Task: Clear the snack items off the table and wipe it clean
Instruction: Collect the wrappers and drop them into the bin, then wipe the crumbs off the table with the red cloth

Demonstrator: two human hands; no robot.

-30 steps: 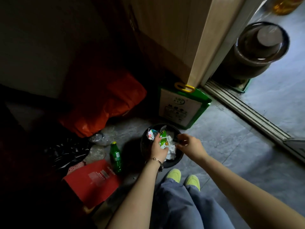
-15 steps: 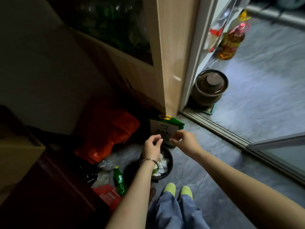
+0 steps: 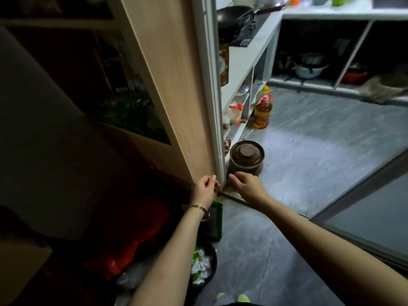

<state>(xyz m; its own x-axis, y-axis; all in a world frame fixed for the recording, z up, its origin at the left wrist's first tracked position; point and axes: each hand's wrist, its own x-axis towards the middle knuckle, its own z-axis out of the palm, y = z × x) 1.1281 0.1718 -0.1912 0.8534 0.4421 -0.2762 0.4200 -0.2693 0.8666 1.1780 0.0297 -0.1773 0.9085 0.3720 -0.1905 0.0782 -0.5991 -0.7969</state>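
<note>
- Fingers, both hands?
- Left hand (image 3: pixel 204 188), right hand (image 3: pixel 245 184): curled in, nothing seen in either; held close side by side.
- Containers?
- Bin (image 3: pixel 215 265) under left forearm: wrappers (image 3: pixel 195 256), white tissue (image 3: pixel 204 265) inside. Lidded jar (image 3: pixel 246 160) just beyond right hand. Bottle (image 3: pixel 262 112): yellow oil, well apart.

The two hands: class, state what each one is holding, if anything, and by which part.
Nothing shows in either: the left hand and the right hand have curled fingers with no object visible between them.
</note>
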